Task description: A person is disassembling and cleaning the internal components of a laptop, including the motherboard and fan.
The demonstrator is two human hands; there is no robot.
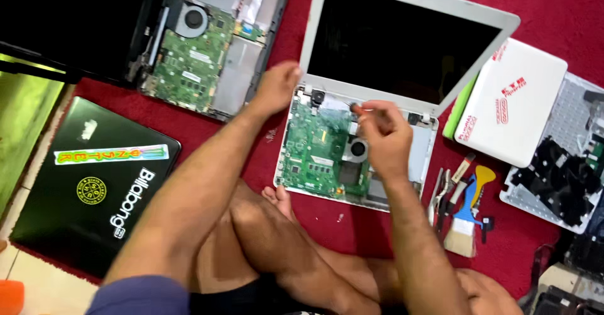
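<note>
Left hand (277, 88) rests flat, released, on the white laptop (302, 164) corner. Right hand (380, 136) pinches a small tool (360, 108). Exposed green board (314, 158) looks fragile; better held by the stiff plastic edges.

We see two bare forearms reaching forward from the lower edge of the view, above crossed bare legs. The left hand (277, 87) lies at the end of a nearly straight arm, palm down, fingers curled loosely and pressed flat. The right hand (382, 132) is raised on a bent wrist, its fingers (368, 109) bunched together at the tips in a pinch. The two hands sit apart, the left slightly farther forward than the right.
</note>
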